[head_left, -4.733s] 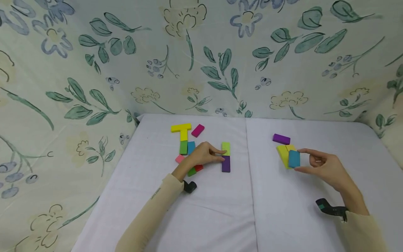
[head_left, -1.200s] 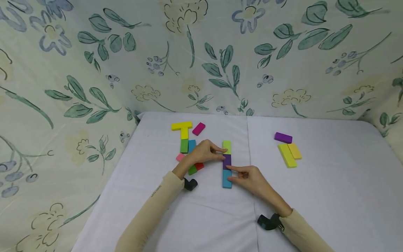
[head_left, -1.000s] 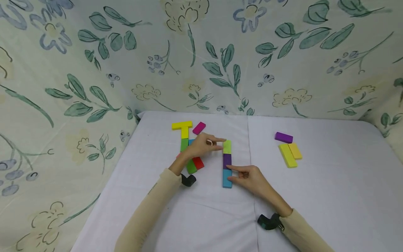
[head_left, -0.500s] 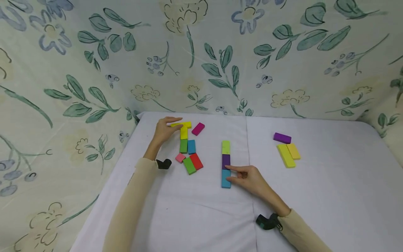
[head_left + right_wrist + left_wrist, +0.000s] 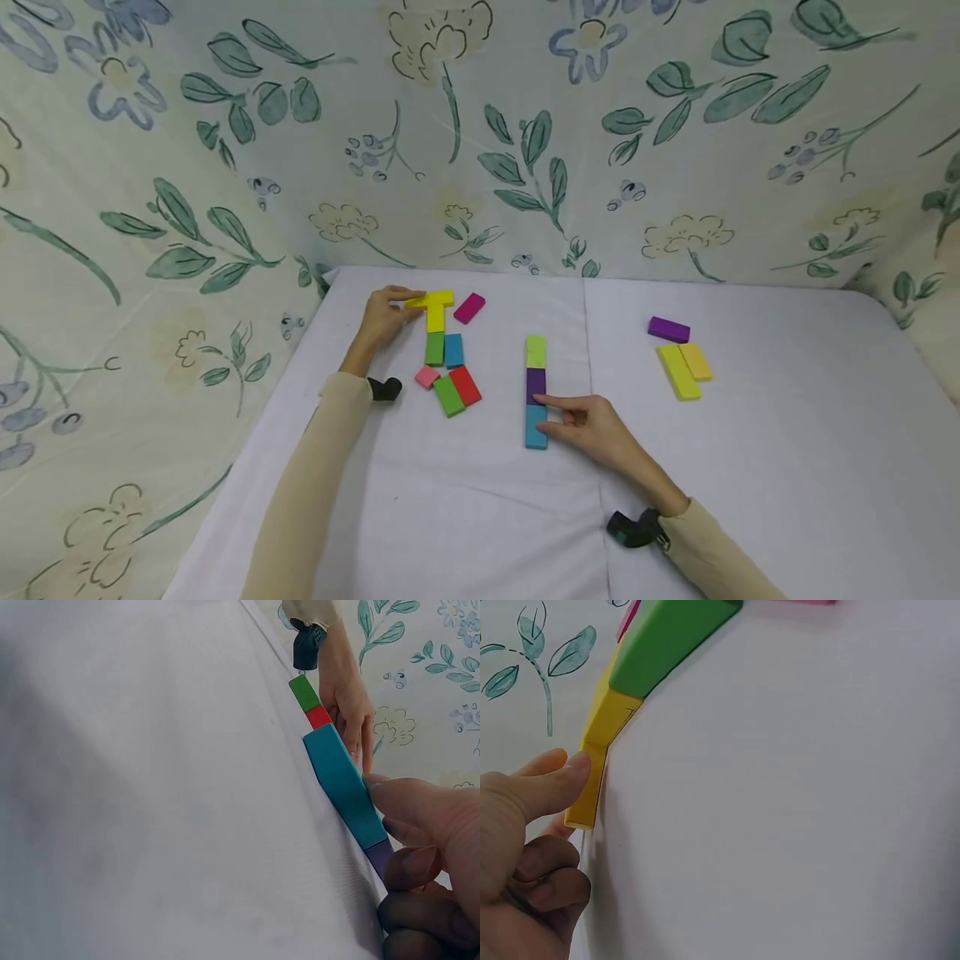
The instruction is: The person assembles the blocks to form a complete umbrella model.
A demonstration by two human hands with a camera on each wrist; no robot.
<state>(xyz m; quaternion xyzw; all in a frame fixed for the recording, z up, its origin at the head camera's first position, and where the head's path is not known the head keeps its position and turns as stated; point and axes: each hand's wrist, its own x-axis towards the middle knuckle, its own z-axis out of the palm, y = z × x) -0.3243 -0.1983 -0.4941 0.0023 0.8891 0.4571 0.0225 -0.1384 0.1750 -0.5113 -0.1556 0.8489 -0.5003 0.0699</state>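
Note:
My left hand (image 5: 381, 317) pinches the left end of a long yellow block (image 5: 441, 297) between thumb and index finger. It is the crossbar of a T, with a shorter yellow block (image 5: 436, 317) under it. In the left wrist view the thumb (image 5: 559, 787) lies along the bar's side. My right hand (image 5: 596, 425) rests its thumb on a blue block (image 5: 341, 787), its index fingertip on the dark purple block (image 5: 536, 385). Those two and a lime block (image 5: 536, 350) form a straight column. The right hand's other fingers are curled under.
Below the T lie a green block (image 5: 435, 348), a blue one (image 5: 453, 350), a pink one (image 5: 427, 377), a red one (image 5: 466, 386) and another green (image 5: 448, 397). A magenta block (image 5: 469, 308) lies beside it. Farther right are purple (image 5: 668, 329), yellow (image 5: 678, 372) and orange-yellow (image 5: 696, 362) blocks.
The blue block has come from the right side to the foot of the column. My left hand has left the column and gone left to the yellow crossbar. The right hand has lately stayed put.

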